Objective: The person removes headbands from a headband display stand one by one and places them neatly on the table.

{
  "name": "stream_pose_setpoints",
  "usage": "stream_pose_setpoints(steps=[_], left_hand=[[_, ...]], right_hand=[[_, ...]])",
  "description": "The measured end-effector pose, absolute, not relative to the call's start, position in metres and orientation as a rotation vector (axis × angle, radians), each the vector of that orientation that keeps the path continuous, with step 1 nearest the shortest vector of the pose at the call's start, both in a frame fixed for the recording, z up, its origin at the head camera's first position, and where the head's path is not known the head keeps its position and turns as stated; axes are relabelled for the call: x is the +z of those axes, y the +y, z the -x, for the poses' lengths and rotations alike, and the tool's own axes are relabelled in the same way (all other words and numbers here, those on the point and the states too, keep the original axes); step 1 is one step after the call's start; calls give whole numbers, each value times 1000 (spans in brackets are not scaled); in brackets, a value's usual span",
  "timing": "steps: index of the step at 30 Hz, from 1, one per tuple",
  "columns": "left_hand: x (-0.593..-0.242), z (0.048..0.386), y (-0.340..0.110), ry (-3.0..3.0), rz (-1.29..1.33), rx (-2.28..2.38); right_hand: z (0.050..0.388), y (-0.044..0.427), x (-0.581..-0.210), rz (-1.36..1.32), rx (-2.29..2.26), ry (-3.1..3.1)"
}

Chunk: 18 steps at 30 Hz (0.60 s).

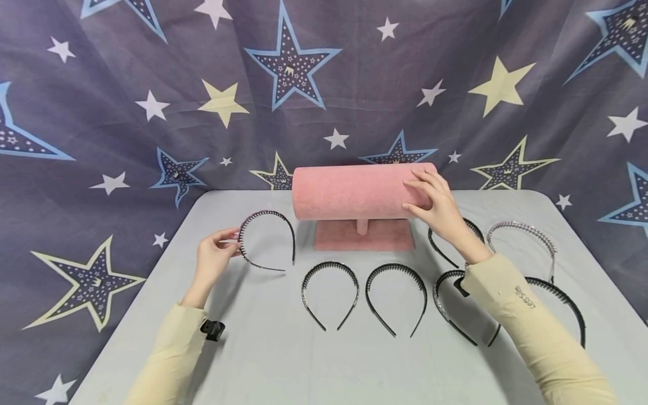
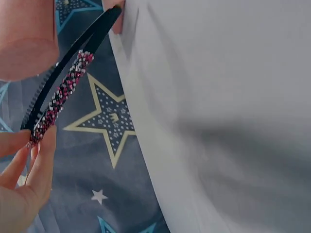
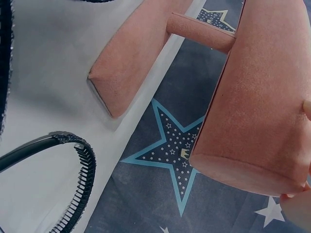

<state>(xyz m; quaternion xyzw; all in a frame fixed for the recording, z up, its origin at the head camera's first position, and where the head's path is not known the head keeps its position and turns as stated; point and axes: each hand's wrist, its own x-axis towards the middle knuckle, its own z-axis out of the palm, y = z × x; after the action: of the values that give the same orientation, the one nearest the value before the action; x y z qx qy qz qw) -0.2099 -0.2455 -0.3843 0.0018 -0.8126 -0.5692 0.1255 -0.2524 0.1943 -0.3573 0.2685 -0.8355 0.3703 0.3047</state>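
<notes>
My left hand (image 1: 215,253) pinches a black toothed headband (image 1: 267,212) by its side, raised at the left of a pink headband stand (image 1: 349,194). Pink, silver and dark rhinestones cover the part of this headband (image 2: 63,94) beside my fingers in the left wrist view. The headband's ends point down and apart from the stand. My right hand (image 1: 435,202) rests on the right end of the stand's padded roll, its fingers spread across the front. In the right wrist view only fingertips (image 3: 294,206) show at the roll's edge.
Two black toothed headbands (image 1: 330,265) (image 1: 396,267) lie in front of the stand on the pale table (image 1: 283,360). Several more headbands (image 1: 523,226) lie at the right, partly hidden under my right forearm. A star-patterned curtain (image 1: 354,118) hangs behind the table.
</notes>
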Motion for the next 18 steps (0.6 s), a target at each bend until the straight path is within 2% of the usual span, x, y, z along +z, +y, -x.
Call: stream_pose_setpoints(steps=[18], left_hand=[[-390,219,-292,-2747,367,-1858]], right_hand=[[252,194,-358,-706,976,-2206]])
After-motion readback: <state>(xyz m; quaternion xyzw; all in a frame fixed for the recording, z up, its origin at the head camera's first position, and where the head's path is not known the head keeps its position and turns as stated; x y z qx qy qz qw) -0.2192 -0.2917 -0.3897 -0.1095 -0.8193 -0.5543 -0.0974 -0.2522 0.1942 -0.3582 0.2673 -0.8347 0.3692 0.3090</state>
